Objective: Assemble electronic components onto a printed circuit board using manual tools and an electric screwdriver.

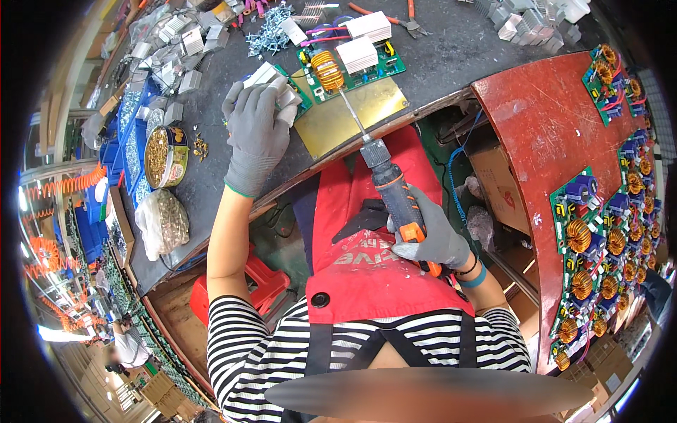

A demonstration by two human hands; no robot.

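Observation:
My right hand (436, 236), in a grey glove, grips a black and orange electric screwdriver (391, 190). Its long bit points up and left, ending beside the copper coil (326, 69) of a green circuit board (381, 68). That board carries white finned heat sinks (357, 55) and lies partly over a brass-coloured plate (345, 123). My left hand (257, 127), also gloved, has its fingers curled over a silvery heat sink (288, 99) at a second green board (305, 106). The glove hides much of this board.
Loose heat sinks (173, 60) and a pile of screws (271, 32) lie at the back left. Beside them stand a round tin of brass-coloured screws (161, 156) and a plastic bag (162, 222). Pliers (409, 25) lie behind. Finished-looking coil boards (580, 236) crowd the red panel (522, 127).

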